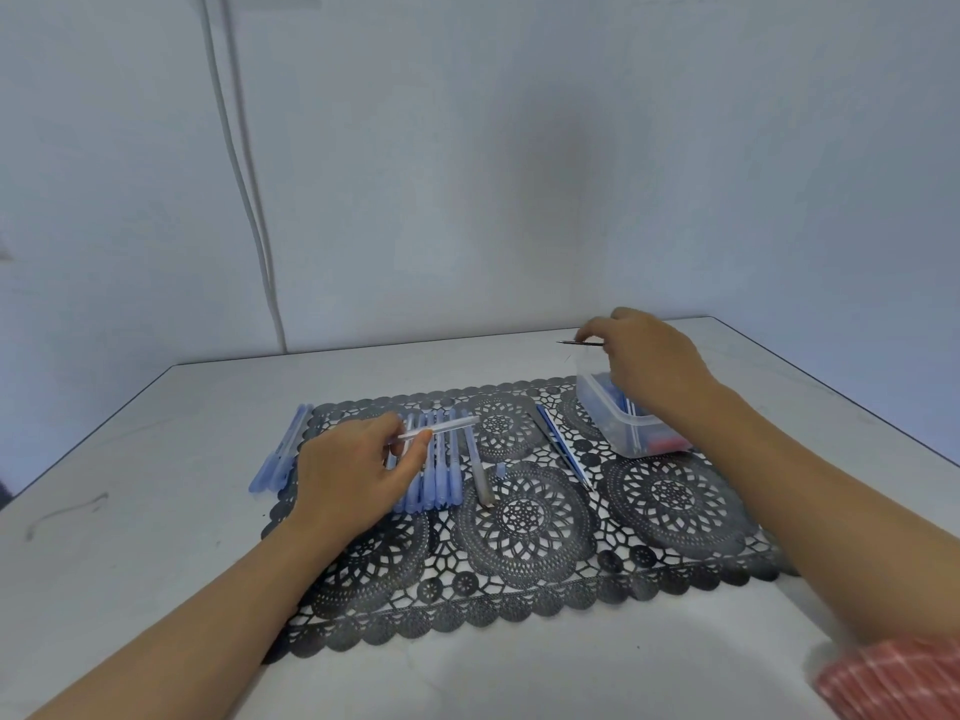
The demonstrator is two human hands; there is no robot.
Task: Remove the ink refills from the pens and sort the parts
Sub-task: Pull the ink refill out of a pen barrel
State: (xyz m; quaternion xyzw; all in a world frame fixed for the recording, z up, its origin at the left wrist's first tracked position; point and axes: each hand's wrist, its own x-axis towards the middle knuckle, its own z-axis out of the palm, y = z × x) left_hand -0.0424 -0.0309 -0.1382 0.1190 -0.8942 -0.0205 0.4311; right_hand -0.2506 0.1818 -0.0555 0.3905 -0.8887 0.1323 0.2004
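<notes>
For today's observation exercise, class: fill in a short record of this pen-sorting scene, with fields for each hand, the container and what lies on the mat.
Left hand: holds a clear pen barrel
Right hand: pinches a thin refill near the plastic box
Plastic box: on the mat, right side, parts inside
Mat: row of blue pens, one empty barrel, loose refills

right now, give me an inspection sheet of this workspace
Surface: grey table with black lace mat.
Job's things: blue pens in a row, more at the mat's left edge; grey barrel; loose refills; clear tub with parts.
Clutter: small blue cap loose on mat.
Hands: left hand holds a clear barrel; right hand pinches a thin refill near the tub.
Cables: two white cables down the wall.
Surroundings: plain wall; red striped cloth bottom right.
</notes>
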